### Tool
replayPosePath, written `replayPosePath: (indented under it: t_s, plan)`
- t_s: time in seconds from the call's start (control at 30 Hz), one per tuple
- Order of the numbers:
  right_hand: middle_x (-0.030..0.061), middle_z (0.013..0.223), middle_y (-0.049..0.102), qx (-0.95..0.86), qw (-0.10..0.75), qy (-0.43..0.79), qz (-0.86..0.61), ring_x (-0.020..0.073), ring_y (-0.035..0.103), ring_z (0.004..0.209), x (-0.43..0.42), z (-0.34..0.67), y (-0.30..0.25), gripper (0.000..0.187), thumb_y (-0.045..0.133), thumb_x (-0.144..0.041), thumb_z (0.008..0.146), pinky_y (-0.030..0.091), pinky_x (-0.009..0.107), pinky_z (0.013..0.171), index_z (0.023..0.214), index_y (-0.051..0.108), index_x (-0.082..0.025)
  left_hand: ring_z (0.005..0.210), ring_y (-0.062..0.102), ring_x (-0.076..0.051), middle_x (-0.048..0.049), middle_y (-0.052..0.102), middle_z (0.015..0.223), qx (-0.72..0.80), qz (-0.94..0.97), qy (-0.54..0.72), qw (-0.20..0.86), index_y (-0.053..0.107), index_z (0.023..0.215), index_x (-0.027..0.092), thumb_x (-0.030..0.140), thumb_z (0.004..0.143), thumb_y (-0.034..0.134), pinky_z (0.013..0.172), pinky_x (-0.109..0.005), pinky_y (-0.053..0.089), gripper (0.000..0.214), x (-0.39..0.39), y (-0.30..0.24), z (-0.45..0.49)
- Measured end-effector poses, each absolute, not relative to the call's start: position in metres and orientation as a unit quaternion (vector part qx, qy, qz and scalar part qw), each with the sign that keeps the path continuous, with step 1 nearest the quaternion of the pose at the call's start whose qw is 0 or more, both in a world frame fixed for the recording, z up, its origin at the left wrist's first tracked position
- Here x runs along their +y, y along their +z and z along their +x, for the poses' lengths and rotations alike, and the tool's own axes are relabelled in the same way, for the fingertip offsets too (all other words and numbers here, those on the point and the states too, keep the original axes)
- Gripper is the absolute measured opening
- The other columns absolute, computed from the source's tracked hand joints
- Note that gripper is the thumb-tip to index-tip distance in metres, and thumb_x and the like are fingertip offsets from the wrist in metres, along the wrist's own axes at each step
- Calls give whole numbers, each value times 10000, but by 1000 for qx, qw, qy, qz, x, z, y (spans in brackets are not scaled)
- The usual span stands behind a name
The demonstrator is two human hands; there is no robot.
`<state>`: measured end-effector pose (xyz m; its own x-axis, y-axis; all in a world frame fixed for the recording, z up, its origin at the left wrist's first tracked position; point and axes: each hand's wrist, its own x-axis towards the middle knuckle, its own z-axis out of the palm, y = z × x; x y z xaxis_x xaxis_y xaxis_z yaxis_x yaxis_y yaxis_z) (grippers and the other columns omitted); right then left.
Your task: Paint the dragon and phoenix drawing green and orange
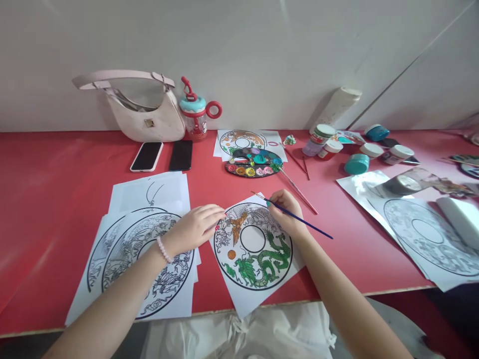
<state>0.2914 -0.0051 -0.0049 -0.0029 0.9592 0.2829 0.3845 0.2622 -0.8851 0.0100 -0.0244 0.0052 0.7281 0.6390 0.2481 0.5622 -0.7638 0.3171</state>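
Note:
A blue-handled paintbrush [299, 218] is pinched in my right hand [285, 212], its bristle tip pointing left above the top edge of a printed sheet [262, 249]. That sheet carries a ring design with a green painted dragon, an orange-brown bird and an orange disc; other parts are bare line art. My left hand [198, 227] lies flat with its fingers stretched out, fingertips at the sheet's left edge. Under my left wrist is a stack of line-art sheets [112, 299]. Beyond the painted sheet sits a paint palette [234, 168] with several coloured wells.
A second brush [299, 192] leans on the palette. Behind are a white handbag [149, 122], a donut-lidded cup [194, 117] and two phones [147, 157]. Paint jars [357, 163] stand at the right, near more printed sheets [396, 239]. The red table's front edge [209, 313] runs close to me.

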Motion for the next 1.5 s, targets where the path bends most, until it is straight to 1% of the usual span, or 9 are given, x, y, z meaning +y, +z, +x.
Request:
replayPosePath:
  t_s: [0.17,0.3,0.53,0.73,0.83,1.0,1.1,1.3,1.5]
  plan:
    - [-35,651,480,-653,450,334,-509,93,445,561,-12,289,-2,106,500,-144,644,369,226,533,727,460,-197,1195,515,-218,-68,578,1271,327,925,162,110,489,1260,201,162,918,454,988,-457,476,346,-25,4,12]
    - [-33,644,476,-653,433,368,-500,89,427,541,-15,284,-1,98,518,-155,653,358,223,509,721,462,-199,1210,494,-241,-83,558,1286,338,922,147,117,485,1270,196,167,921,448,978,-483,476,352,-27,5,11]
    - [-39,634,438,-638,442,428,-462,77,349,517,-18,285,-5,160,497,-122,667,293,218,471,696,372,-217,1209,480,-237,-68,549,1288,353,921,112,121,481,1291,204,206,945,428,989,-465,471,351,-27,4,11]
    - [-56,609,387,-715,418,380,-412,75,310,515,-19,286,-2,236,453,-45,618,274,213,468,711,335,-227,1202,478,-238,-70,560,1278,348,924,105,116,480,1288,194,223,950,422,989,-448,455,344,-22,3,11]
    - [-52,611,366,-736,411,366,-393,86,330,527,-17,285,1,257,445,-31,615,285,219,471,722,328,-234,1206,482,-234,-62,562,1280,348,922,101,134,472,1299,214,234,951,422,1002,-440,446,352,-22,2,8]
    - [-33,633,406,-752,389,366,-385,107,397,557,-14,283,6,260,454,-25,654,353,225,483,760,355,-240,1214,489,-247,-44,559,1288,353,917,100,155,464,1327,243,232,933,431,1020,-441,447,395,-23,2,4]
    - [-20,641,425,-760,381,364,-380,115,419,567,-15,281,9,262,458,-13,679,380,237,494,779,374,-239,1228,478,-253,-46,547,1309,347,922,89,147,467,1327,240,235,928,428,1030,-448,446,401,-23,3,4]
    - [2,660,465,-798,351,335,-357,124,431,576,-23,277,12,277,467,-2,683,393,265,514,811,396,-237,1231,468,-236,-37,550,1303,344,927,78,131,523,1251,215,218,931,407,1045,-438,424,340,-24,3,5]
    - [-3,618,460,-829,331,292,-342,137,402,555,-27,275,10,293,451,8,634,397,286,493,788,390,-234,1215,483,-243,-30,557,1297,350,921,85,149,541,1233,232,232,927,415,1035,-441,435,331,-24,3,5]
